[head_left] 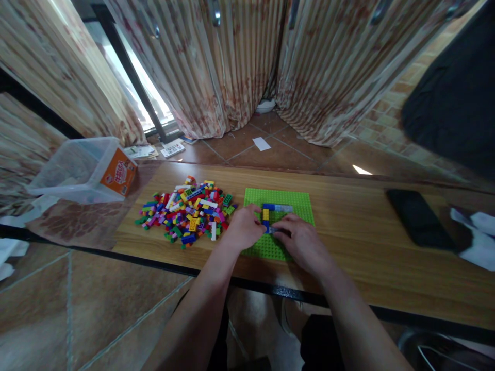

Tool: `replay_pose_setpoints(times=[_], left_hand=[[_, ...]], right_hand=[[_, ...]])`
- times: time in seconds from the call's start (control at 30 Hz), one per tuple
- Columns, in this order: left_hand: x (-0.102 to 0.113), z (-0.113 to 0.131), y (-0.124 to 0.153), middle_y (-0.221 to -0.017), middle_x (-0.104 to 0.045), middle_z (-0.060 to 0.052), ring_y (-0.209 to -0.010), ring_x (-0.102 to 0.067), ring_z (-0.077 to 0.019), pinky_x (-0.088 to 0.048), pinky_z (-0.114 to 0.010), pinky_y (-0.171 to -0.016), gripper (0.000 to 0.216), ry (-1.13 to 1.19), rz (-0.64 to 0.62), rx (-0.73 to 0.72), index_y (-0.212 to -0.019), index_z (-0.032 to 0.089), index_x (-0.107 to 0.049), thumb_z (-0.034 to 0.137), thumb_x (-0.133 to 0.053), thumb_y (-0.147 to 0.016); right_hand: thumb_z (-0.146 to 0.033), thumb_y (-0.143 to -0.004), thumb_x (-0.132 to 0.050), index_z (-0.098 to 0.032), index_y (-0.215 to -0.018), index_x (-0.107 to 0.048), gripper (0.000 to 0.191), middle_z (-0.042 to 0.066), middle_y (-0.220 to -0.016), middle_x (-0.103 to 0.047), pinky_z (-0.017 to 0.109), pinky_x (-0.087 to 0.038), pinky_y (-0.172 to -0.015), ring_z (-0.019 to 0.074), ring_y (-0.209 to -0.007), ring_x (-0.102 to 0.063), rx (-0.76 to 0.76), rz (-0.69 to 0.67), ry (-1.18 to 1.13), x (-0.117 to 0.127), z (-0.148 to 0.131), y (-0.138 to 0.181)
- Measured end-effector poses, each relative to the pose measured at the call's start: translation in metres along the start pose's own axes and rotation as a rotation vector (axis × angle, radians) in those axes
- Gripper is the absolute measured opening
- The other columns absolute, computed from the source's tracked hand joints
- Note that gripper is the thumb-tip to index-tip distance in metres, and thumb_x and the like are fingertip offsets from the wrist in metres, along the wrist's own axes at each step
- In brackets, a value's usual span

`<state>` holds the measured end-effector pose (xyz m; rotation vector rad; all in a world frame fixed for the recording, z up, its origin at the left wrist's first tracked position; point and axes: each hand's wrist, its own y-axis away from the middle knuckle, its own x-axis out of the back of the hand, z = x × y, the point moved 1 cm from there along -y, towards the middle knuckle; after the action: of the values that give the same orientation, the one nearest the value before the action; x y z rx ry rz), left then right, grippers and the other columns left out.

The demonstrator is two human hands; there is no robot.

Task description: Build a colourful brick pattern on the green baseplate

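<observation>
A green studded baseplate (280,196) lies on the wooden table, with a small bracket-shaped row of bricks on it. The far side has a blue brick (269,207) and translucent pale bricks (284,208); a yellow brick (265,214) runs down the left side. My left hand (245,226) rests over the plate's left part, fingers curled, fingertips against the blue brick (266,224) at the near corner. My right hand (299,239) pinches a translucent pale brick (272,230) beside that corner, low at the plate. What my left fingers grip, if anything, is hidden.
Left of the plate spreads a pile of mixed coloured bricks (193,208). A clear plastic box (81,170) with an orange label stands at the table's left end. A black phone (419,219) and crumpled white paper (479,239) lie at the right. Curtains (240,67) hang behind.
</observation>
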<state>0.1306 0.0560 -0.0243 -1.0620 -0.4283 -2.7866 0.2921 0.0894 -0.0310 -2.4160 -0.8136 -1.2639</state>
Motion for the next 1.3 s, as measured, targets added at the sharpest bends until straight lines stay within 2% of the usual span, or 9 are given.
replay_pose_setpoints(times=[0.3,0.43,0.57,0.77,0.9,1.1,1.2,1.3], left_hand=[[0.001,0.000,0.002,-0.070,-0.067,0.000,-0.064,-0.063,-0.0160,-0.047,-0.026,-0.062,0.032,0.051,-0.014,-0.013,-0.106,0.014,-0.063,0.015,-0.068,-0.075],[-0.003,0.000,0.001,-0.072,-0.066,-0.001,-0.067,-0.063,-0.0182,-0.045,-0.027,-0.060,0.042,0.011,0.021,0.010,-0.109,0.013,-0.062,0.026,-0.076,-0.072],[-0.007,0.000,-0.001,-0.073,-0.067,-0.001,-0.073,-0.065,-0.0205,-0.046,-0.029,-0.065,0.049,-0.055,0.058,0.041,-0.111,0.012,-0.059,0.029,-0.079,-0.069],[-0.008,0.004,0.000,-0.076,-0.067,-0.002,-0.079,-0.066,-0.0228,-0.047,-0.031,-0.071,0.047,-0.124,0.079,0.069,-0.109,0.015,-0.058,0.030,-0.079,-0.069],[-0.007,0.009,0.002,-0.077,-0.068,-0.005,-0.078,-0.067,-0.0239,-0.047,-0.031,-0.068,0.043,-0.137,0.063,0.071,-0.109,0.013,-0.057,0.025,-0.075,-0.072],[-0.004,0.011,-0.003,-0.083,-0.070,-0.008,-0.082,-0.068,-0.0265,-0.048,-0.032,-0.068,0.054,-0.161,0.042,0.102,-0.110,0.010,-0.056,0.032,-0.080,-0.067],[-0.004,0.010,-0.007,-0.082,-0.070,-0.006,-0.082,-0.068,-0.0252,-0.048,-0.031,-0.067,0.059,-0.156,0.024,0.087,-0.112,0.010,-0.056,0.032,-0.082,-0.064],[-0.004,0.007,-0.008,-0.076,-0.068,-0.003,-0.077,-0.067,-0.0226,-0.046,-0.029,-0.065,0.059,-0.129,0.025,0.086,-0.112,0.012,-0.055,0.031,-0.082,-0.064]], right_hand=[[-0.017,-0.087,-0.062,-0.022,-0.095,-0.077,0.018,0.005,-0.095,-0.068,0.031,-0.045,-0.081,0.0187,-0.088,-0.063,0.004,0.027,-0.047,-0.003,0.003,0.000],[-0.015,-0.086,-0.063,-0.021,-0.093,-0.078,0.018,0.005,-0.092,-0.068,0.030,-0.044,-0.080,0.0186,-0.087,-0.063,-0.001,0.018,-0.066,-0.003,0.003,-0.001],[-0.015,-0.086,-0.062,-0.023,-0.089,-0.079,0.019,0.004,-0.091,-0.067,0.030,-0.044,-0.079,0.0178,-0.085,-0.063,-0.011,0.000,-0.078,-0.003,0.004,-0.003],[-0.016,-0.083,-0.065,-0.024,-0.087,-0.079,0.017,0.003,-0.087,-0.066,0.030,-0.044,-0.075,0.0171,-0.081,-0.062,-0.022,-0.005,-0.095,-0.003,0.006,-0.005],[-0.016,-0.084,-0.064,-0.023,-0.089,-0.079,0.017,0.004,-0.087,-0.066,0.030,-0.044,-0.075,0.0171,-0.081,-0.062,-0.023,0.017,-0.100,-0.004,0.005,-0.004],[-0.012,-0.077,-0.070,-0.024,-0.082,-0.079,0.016,0.001,-0.083,-0.066,0.029,-0.045,-0.075,0.0156,-0.078,-0.063,-0.032,-0.025,-0.190,0.001,0.011,-0.012],[-0.013,-0.077,-0.072,-0.023,-0.081,-0.078,0.013,0.001,-0.083,-0.066,0.029,-0.045,-0.074,0.0156,-0.078,-0.063,-0.042,-0.033,-0.215,0.001,0.012,-0.012],[-0.014,-0.079,-0.069,-0.022,-0.084,-0.078,0.013,0.002,-0.085,-0.066,0.030,-0.046,-0.076,0.0160,-0.079,-0.063,-0.047,0.020,-0.212,-0.005,0.011,-0.007]])
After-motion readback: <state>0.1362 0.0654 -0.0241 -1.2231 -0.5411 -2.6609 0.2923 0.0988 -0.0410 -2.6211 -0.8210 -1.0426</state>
